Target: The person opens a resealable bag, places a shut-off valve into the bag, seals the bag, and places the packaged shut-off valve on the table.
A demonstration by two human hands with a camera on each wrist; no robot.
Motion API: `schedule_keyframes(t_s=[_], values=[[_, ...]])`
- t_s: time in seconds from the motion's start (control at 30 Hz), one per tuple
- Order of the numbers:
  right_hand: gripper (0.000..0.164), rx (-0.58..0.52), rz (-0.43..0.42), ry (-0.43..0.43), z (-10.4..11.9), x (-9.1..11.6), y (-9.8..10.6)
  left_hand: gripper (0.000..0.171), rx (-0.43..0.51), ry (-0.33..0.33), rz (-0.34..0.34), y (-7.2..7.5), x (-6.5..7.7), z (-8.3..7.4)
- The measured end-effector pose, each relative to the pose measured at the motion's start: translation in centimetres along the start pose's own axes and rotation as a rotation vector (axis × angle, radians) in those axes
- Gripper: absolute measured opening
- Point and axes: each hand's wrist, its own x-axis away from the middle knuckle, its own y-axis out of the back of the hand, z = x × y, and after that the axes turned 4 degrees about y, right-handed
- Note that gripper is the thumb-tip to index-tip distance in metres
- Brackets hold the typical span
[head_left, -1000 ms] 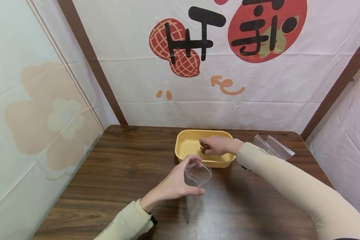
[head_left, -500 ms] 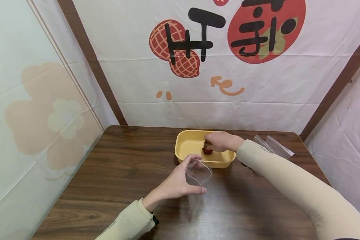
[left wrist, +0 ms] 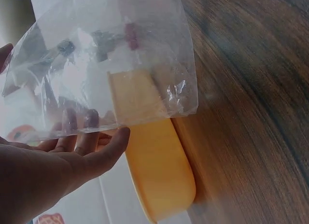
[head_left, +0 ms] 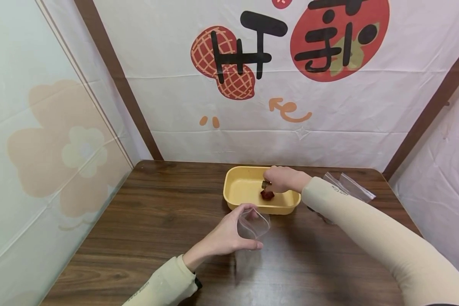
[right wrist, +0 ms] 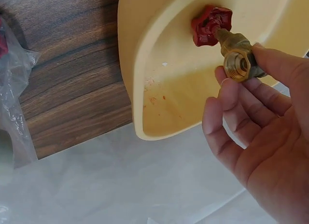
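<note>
My right hand point(head_left: 284, 178) is over the yellow tub point(head_left: 275, 210) and pinches a brass valve point(right wrist: 236, 55) by its body, between thumb and fingers. The valve's red handwheel point(right wrist: 212, 25) points away from the palm, and its threaded opening shows in the right wrist view. In front of the tub, my left hand point(head_left: 229, 236) holds a clear zip bag point(head_left: 255, 225) near its mouth, thumb on the near side and fingers on the far side. The mouth gapes upward. In the left wrist view the bag point(left wrist: 178, 89) overlaps the tub point(left wrist: 159, 171).
More clear zip bags point(head_left: 353, 187) lie at the back right of the wooden table point(head_left: 157, 204). Beside the tub in the right wrist view is a clear bag point(right wrist: 14, 89) with something red in it. A printed cloth point(head_left: 168, 106) hangs behind the table.
My right hand has shifted slightly right and turned the valve, so its red handwheel now shows below the fingers. The left hand and its bag have stayed nearly in place.
</note>
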Motion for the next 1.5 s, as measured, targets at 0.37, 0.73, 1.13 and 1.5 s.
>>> schedule_keyframes(t_s=[0.37,0.73,1.13,1.5], values=[[0.035,0.006,0.116,-0.095,0.1,0.2,0.7,0.081,-0.010,0.002,0.022,-0.1,-0.2,-0.4],[0.029,0.011,0.121,-0.151,-0.6,1.1,0.2,0.083,0.039,-0.023,0.039,-0.3,-0.6,-0.6],[0.029,-0.083,0.028,-0.214,-0.4,2.8,2.1,0.087,0.056,-0.026,0.027,-0.7,-1.3,-0.4],[0.030,-0.194,-0.078,-0.243,0.0,4.6,3.4,0.087,0.063,-0.022,0.004,-1.1,-1.7,-0.3]])
